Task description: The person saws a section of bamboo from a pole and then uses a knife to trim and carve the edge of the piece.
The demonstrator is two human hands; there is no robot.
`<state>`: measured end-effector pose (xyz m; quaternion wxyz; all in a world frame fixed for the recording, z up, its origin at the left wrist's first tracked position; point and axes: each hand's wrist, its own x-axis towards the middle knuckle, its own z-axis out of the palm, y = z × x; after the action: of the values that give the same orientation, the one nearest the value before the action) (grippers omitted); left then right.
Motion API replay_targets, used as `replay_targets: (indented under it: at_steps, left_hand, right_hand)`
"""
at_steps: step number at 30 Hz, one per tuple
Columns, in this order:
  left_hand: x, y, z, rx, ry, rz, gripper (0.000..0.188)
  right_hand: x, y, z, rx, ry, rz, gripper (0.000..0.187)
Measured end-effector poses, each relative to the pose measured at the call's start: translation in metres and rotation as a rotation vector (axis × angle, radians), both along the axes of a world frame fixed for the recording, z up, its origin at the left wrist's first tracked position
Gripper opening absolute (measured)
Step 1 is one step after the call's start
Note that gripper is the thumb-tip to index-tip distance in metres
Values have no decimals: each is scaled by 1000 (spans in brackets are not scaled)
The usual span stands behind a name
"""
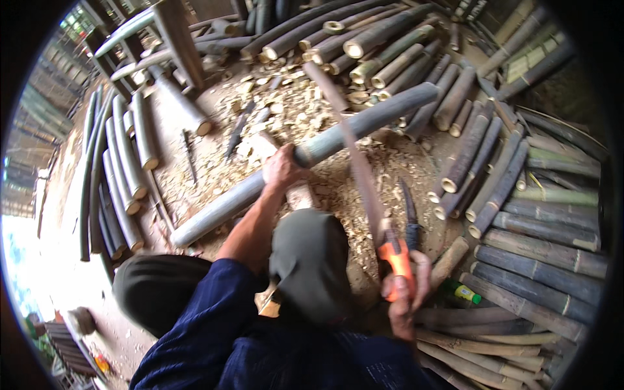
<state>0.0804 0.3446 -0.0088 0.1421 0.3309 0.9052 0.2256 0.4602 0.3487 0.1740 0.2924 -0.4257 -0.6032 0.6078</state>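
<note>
A thick grey bamboo pole (221, 205) lies slantwise in front of me, its far end up to the right. My left hand (283, 170) is closed over the pole near its middle, pressing it against a pale wooden block (300, 194). In my right hand (408, 286) is a handsaw (363, 170), gripped by its orange handle. The long blade crosses the pole to the right of my left hand and is smeared by motion. Whether its teeth are in the bamboo I cannot tell.
Cut bamboo lengths are piled at the back (390, 39), at the right (552, 227) and at the left (120, 162). Wood chips (260, 107) cover the ground. A dark-handled knife (409, 214) lies right of the saw, another dark blade (239, 130) beyond the pole. A green-capped bottle (465, 292) stands low right.
</note>
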Motion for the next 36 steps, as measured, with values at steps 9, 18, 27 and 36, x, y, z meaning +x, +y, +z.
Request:
replay_targets:
  at_steps: [9, 18, 27, 36]
  left_hand:
    - [-12, -5, 5, 3, -102, -24, 74]
    - [-12, -28, -24, 102, -74, -31, 78]
    - [-5, -19, -16, 25, -64, 80, 63]
    - [-8, -23, -16, 46, -41, 65, 63]
  right_hand:
    - [-41, 5, -24, 238, -6, 307, 62]
    - [-61, 4, -31, 301, -46, 303, 57]
    - [-59, 14, -38, 308, -92, 351, 56]
    - [-49, 9, -35, 322, -144, 409, 56]
